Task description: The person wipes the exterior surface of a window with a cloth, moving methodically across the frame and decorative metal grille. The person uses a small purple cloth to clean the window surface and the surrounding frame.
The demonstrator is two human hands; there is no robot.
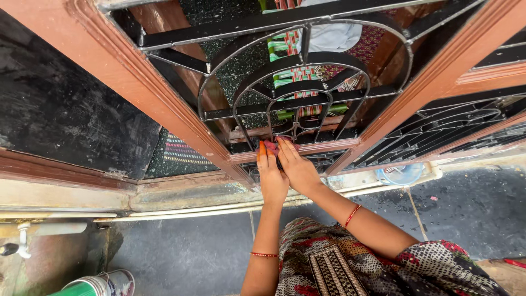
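A brown wooden window frame [164, 104] fills most of the view, seen from above and steeply angled. Set in it is a black metal grille [296, 87] with nested arches and straight bars; striped fabric [290, 71] in green, red and white is seen behind the bars. A second grille panel [460, 129] is seen to the right, past the frame's slanted post. To the left a dark, scuffed wall [60, 104] is visible. Below the frame runs a pale ledge [181, 194] with a thin white pipe [192, 211] along it, then a dark grey floor [186, 252].

A patterned garment [350, 263] is seen at the bottom edge. A pale blue bowl [402, 174] sits on the ledge to the right. A green-and-white can [101, 285] is cut off at the lower left.

Both hands are pressed together at the lower rail of the grille — left hand [272, 178] flat, fingers extended, right hand [296, 164] laid partly over it. A small pink cloth [270, 146] is held under the fingertips against the rail, mostly hidden — which hand actually grips it cannot be told. A red bangle [352, 215] is seen on the right wrist, another [264, 255] on the left.
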